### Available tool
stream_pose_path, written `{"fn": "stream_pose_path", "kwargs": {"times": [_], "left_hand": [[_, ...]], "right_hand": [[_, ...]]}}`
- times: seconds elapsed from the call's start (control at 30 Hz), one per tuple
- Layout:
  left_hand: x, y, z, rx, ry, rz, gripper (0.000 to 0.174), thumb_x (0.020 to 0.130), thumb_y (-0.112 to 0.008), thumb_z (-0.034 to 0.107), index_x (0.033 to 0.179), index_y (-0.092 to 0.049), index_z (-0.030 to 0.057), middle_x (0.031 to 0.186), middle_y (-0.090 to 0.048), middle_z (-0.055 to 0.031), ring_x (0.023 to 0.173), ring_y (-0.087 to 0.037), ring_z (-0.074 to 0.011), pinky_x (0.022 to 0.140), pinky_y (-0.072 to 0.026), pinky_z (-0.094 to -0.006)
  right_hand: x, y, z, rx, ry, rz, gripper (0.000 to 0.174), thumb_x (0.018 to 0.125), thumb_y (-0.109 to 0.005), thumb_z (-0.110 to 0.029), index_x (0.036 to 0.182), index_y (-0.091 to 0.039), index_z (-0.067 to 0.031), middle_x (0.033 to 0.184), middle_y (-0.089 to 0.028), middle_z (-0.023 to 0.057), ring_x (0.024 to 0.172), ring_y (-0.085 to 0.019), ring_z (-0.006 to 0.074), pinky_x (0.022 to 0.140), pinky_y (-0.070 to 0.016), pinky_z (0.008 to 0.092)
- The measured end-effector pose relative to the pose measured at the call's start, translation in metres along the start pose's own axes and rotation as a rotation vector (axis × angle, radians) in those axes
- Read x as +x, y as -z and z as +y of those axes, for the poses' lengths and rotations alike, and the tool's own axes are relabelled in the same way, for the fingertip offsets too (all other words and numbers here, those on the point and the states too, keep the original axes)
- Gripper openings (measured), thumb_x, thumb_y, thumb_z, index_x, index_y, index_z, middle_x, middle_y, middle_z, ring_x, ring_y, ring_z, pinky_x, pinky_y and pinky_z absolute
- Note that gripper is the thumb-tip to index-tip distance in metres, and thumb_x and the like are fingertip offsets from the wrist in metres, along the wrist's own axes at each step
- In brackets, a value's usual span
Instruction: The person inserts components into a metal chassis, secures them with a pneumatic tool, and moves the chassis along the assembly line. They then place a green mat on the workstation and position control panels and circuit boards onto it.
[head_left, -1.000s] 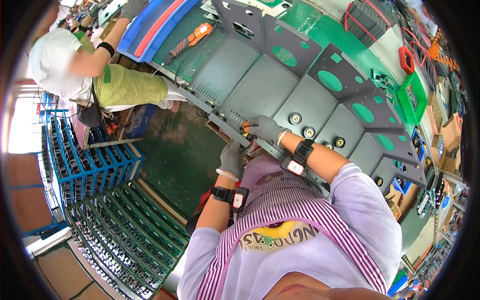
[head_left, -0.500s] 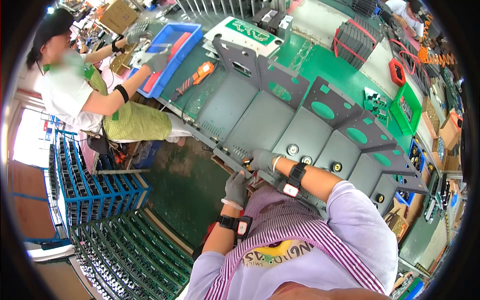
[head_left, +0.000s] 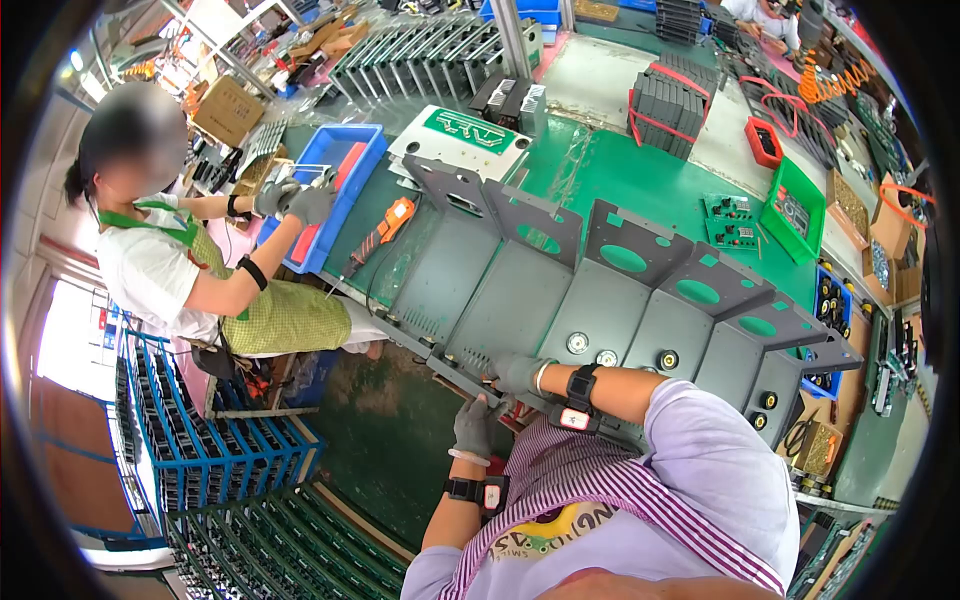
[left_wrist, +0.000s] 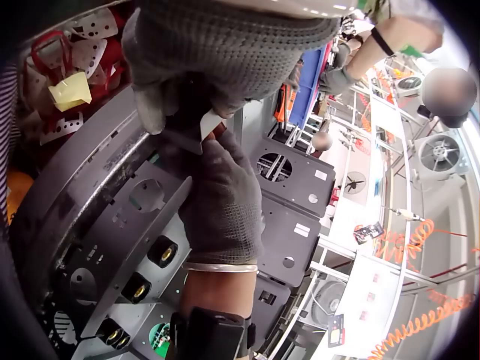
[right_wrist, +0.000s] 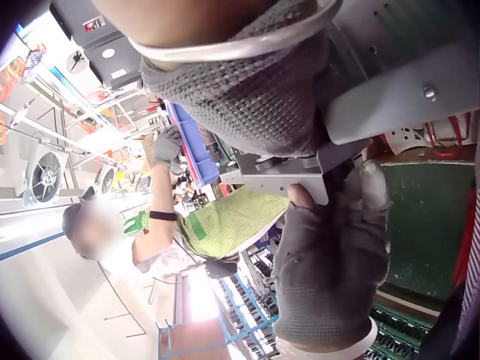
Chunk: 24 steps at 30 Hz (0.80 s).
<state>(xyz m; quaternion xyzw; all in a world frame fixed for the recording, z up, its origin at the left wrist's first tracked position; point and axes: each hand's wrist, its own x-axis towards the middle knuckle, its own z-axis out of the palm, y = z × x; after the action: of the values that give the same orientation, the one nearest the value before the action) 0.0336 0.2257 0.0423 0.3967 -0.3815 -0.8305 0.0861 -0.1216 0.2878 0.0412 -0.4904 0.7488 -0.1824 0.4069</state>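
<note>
Both gloved hands meet at the near lip of a grey metal chassis (head_left: pixel 520 300), which lies on the green tabletop (head_left: pixel 640 170) in a row of similar ones. The right hand (head_left: pixel 517 373) lies on top with its fingers curled over the lip, grasping it. The left hand (head_left: pixel 472 425) reaches up from below, its fingertips (right_wrist: pixel 371 180) touching the underside of the flange; I cannot tell whether it pinches anything. Black round sockets (head_left: pixel 577 343) sit just beyond the right hand. An orange tool (head_left: pixel 385 228) lies well beyond both hands.
</note>
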Motion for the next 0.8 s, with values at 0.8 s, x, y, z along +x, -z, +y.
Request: {"fn": "stream_pose_path", "kwargs": {"times": [0.8], "left_hand": [[0.008, 0.007, -0.013, -0.014, 0.077, 0.013, 0.031, 0.086, -0.049, 0.021, 0.097, -0.050, -0.0078, 0.092, -0.054, -0.0131, 0.082, -0.056, -0.0209, 0.073, -0.0484, -0.0292]], "right_hand": [[-0.003, 0.009, 0.015, 0.565, -0.113, -0.066, 0.035, 0.066, -0.061, -0.012, 0.098, -0.059, 0.0011, 0.088, -0.062, 0.0122, 0.076, -0.060, 0.0217, 0.067, -0.0474, 0.0328]]}}
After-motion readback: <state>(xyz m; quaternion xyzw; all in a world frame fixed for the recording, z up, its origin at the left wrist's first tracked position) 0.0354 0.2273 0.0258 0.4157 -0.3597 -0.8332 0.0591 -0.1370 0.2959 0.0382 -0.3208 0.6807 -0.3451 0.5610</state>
